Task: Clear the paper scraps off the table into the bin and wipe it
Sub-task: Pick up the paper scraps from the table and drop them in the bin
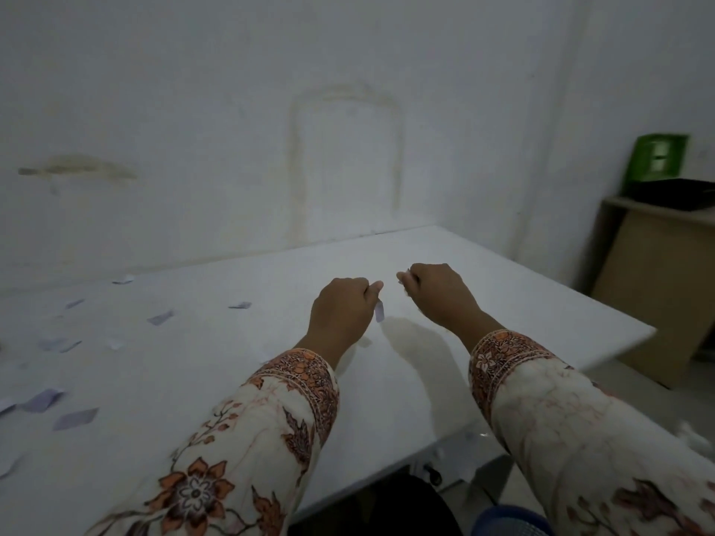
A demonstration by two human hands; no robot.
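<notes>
A blue bin [514, 522] shows at the bottom edge, below the white table [464, 265]. Paper scraps [75, 418] lie scattered across the table's left side. Above mid-table, the left hand [342, 311] pinches a small scrap [379, 312]; the right hand [437, 290] is curled, its contents unclear.

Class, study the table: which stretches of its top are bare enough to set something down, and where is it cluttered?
Bare: the table from the right hand out to the right edge and far corner, and the near strip between the sleeves. Crowded: the left side, strewn with paper scraps. The left hand pinches one scrap.
</notes>
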